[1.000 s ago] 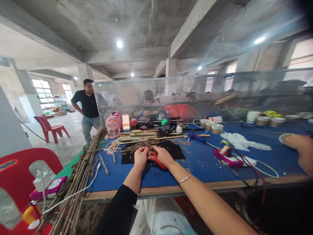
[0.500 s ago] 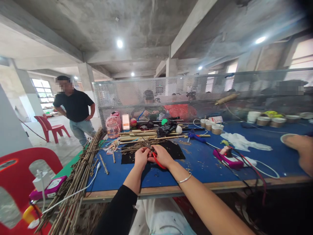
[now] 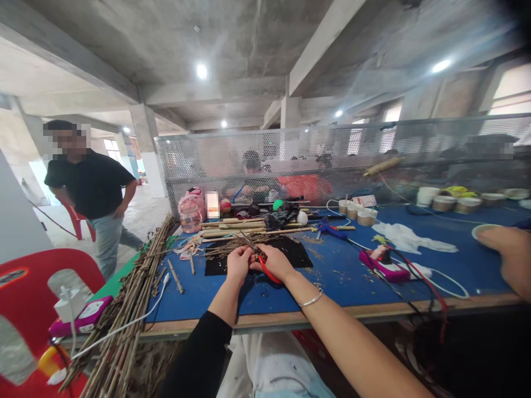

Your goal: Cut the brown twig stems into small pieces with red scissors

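Observation:
My right hand (image 3: 274, 262) is closed around red-handled pliers or cutters (image 3: 269, 272); their exact kind is hard to make out, and the jaws point away from me. Close beside it, my left hand (image 3: 239, 264) is closed with its fingertips pinched near the tool's jaws. What it pinches is too small to tell, though thin brown twigs (image 3: 224, 249) lie just beyond. Both hands are above a black mat (image 3: 215, 268) on the blue table (image 3: 332, 298).
A long bundle of dry sticks (image 3: 136, 293) lies over the table's left edge, crossed by a white cable. Bamboo rods (image 3: 236, 225), a blue glue gun (image 3: 332, 231) and a purple power strip (image 3: 388, 268) lie around. A co-worker's arm (image 3: 510, 249) is at right; a person (image 3: 89, 188) walks at left.
The person on the left has moved further left and closer. My hands stay together around the same spot, with hardly any movement.

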A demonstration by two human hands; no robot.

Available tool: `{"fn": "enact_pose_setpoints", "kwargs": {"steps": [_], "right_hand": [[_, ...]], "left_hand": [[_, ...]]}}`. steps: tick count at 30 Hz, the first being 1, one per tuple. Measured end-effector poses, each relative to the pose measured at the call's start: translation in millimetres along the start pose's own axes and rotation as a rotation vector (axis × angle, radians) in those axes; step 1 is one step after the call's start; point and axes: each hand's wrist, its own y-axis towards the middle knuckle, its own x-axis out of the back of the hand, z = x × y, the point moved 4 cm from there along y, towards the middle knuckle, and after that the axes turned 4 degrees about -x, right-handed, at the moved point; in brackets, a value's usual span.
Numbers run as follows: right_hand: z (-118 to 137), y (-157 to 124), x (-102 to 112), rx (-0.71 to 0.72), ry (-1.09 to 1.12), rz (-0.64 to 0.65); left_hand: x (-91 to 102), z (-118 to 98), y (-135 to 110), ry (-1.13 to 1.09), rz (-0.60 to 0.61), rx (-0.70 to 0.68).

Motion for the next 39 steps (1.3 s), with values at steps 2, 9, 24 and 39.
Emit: {"fn": "enact_pose_setpoints", "kwargs": {"steps": [2, 9, 24, 39], "right_hand": [[-2.1, -0.3, -0.9, -0.006, -0.006, 0.003], [-7.0, -1.5, -0.1, -0.052, -0.022, 0.009], [-8.2, 0.2, -4.4, 0.025, 0.036, 0.028], [-7.0, 1.5, -7.0, -0.020, -0.006, 0.014]], "left_hand": [[0.0, -1.2, -0.5, -0.002, 0.000, 0.005], [-0.1, -3.5, -0.4, -0.002, -0.007, -0.005], [3.6, 1.4, 3.8, 0.173, 0.027, -0.057], [5.2, -2.6, 3.2, 0.266, -0.012, -0.158]]}}
